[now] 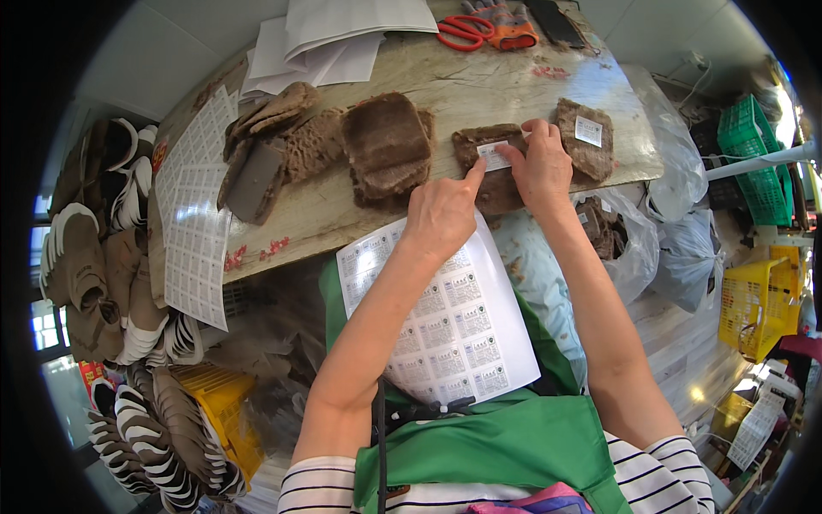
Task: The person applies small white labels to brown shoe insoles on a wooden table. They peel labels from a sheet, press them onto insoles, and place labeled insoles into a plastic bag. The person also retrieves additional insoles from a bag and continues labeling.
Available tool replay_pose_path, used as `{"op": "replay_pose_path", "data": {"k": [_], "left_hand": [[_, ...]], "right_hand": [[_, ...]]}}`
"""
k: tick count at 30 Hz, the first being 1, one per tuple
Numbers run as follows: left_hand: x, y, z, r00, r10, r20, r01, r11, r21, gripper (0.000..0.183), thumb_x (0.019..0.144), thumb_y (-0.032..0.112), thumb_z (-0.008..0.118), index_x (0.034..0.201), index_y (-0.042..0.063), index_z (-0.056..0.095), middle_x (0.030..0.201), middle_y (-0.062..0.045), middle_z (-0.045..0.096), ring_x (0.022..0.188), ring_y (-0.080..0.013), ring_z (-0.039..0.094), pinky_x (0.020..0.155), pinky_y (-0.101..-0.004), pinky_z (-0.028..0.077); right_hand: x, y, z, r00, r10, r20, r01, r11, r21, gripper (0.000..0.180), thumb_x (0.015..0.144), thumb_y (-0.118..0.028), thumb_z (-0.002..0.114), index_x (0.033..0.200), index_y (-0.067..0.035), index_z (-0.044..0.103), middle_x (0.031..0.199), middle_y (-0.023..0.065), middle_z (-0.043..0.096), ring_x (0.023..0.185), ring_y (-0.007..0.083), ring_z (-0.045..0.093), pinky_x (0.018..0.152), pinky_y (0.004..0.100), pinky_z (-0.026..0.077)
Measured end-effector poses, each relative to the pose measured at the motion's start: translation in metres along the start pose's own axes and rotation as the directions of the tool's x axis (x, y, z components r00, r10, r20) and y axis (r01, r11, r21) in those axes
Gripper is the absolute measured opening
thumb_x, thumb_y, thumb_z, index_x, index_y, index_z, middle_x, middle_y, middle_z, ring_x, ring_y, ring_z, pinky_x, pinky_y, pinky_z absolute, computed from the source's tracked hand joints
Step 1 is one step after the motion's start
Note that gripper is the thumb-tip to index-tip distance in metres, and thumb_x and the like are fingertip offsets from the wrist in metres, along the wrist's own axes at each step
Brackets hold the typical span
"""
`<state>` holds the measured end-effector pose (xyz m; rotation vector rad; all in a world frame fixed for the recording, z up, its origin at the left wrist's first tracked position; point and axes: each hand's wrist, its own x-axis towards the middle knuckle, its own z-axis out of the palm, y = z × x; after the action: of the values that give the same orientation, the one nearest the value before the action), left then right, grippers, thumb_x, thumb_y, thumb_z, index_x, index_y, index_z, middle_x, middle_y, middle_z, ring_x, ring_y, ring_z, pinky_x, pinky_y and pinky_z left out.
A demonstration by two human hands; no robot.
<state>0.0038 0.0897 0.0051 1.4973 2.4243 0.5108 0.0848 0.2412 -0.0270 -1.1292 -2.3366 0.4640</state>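
Observation:
My left hand (443,215) has its index finger extended onto a white printed sticker (493,156), which lies on a brown fleece piece (491,193) on the table. My right hand (546,164) rests on the same piece, its thumb at the sticker's right edge and its fingers at the piece's upper right. To the right lies another fleece piece (584,160) bearing a sticker (588,131). Left of my hands is a stack of brown fleece pieces (387,141), with looser pieces (276,128) farther left. A sheet of printed stickers (449,327) lies across my lap.
On the table (302,238) are more sticker sheets (196,257), white papers (347,32), red-handled scissors (465,32), a glove (510,26) and a dark phone-like object (555,24). Shoe parts (90,263) are stacked at left. Plastic bags (687,250) and a yellow basket (758,308) stand at right.

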Motion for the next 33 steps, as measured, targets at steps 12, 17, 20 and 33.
{"op": "replay_pose_path", "data": {"k": [12, 17, 20, 33], "left_hand": [[-0.018, 0.000, 0.000, 0.995, -0.041, -0.094, 0.029, 0.992, -0.120, 0.044, 0.089, 0.020, 0.065, 0.130, 0.007, 0.057, 0.074, -0.022, 0.067, 0.071, -0.0401, 0.066, 0.068, -0.0478, 0.052], [-0.038, -0.006, -0.038, 0.969, -0.248, -0.015, 0.222, 0.889, -0.400, 0.048, 0.078, 0.048, 0.076, 0.096, 0.003, 0.071, 0.073, -0.015, 0.069, 0.070, -0.0329, 0.067, 0.072, -0.0425, 0.051], [-0.046, -0.020, -0.050, 0.951, -0.309, 0.013, 0.276, 0.829, -0.487, 0.047, 0.073, 0.048, 0.080, 0.077, 0.003, 0.070, 0.070, -0.013, 0.069, 0.066, -0.0290, 0.067, 0.068, -0.0390, 0.052], [-0.074, -0.049, -0.053, 0.930, -0.366, -0.019, 0.310, 0.812, -0.494, 0.024, 0.084, 0.023, 0.074, 0.082, -0.001, 0.068, 0.066, -0.008, 0.065, 0.059, -0.0125, 0.059, 0.058, -0.0302, 0.046]], "right_hand": [[0.004, 0.005, -0.036, 0.976, 0.139, 0.170, -0.184, 0.940, 0.287, 0.049, 0.077, -0.038, 0.080, 0.106, -0.001, 0.066, 0.088, 0.0184, 0.072, 0.085, 0.0335, 0.070, 0.076, 0.0426, 0.053], [0.055, 0.065, -0.092, 0.985, 0.140, -0.103, -0.135, 0.989, 0.054, 0.048, 0.078, -0.037, 0.080, 0.107, -0.001, 0.068, 0.086, 0.0123, 0.072, 0.078, 0.0295, 0.069, 0.075, 0.0395, 0.054], [0.048, 0.033, -0.093, 0.963, -0.006, -0.269, -0.007, 0.999, -0.045, 0.043, 0.081, -0.031, 0.078, 0.112, -0.003, 0.069, 0.091, 0.0119, 0.072, 0.081, 0.0247, 0.069, 0.075, 0.0357, 0.054], [0.008, -0.113, 0.015, 0.965, -0.141, 0.220, 0.111, 0.983, 0.144, 0.040, 0.074, -0.035, 0.083, 0.088, -0.002, 0.067, 0.080, 0.0123, 0.070, 0.077, 0.0289, 0.068, 0.066, 0.0404, 0.052]]}}
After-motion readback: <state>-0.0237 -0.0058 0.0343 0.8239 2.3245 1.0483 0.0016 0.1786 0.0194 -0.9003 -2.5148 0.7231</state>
